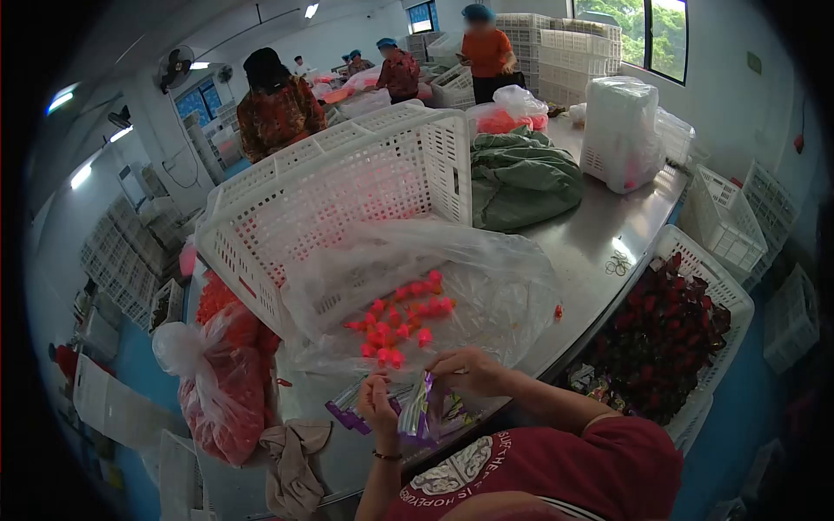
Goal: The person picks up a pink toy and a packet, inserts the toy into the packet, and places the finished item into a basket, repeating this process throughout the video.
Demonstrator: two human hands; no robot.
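A shiny purple and silver packet [419, 410] is upright between my hands at the near table edge. My right hand [467, 372] pinches its top corner. Beside it, my left hand [379, 405] has its fingers pinched together; what lies in them, if anything, is hidden. More purple packets [347, 417] lie flat on the table by my left wrist, partly covered. Just beyond my hands, several small bright pink and orange pieces [395, 321] are heaped on a clear plastic sheet [495, 286] that spreads out of a tipped white crate [339, 165].
A knotted bag of pink pieces [221, 408] and a brown cloth [295, 460] sit at the left. To the right stands a crate of dark red wrapped pieces [660, 339]. Green fabric [526, 178] and rubber bands [618, 263] lie on the metal table [565, 247]. People work behind.
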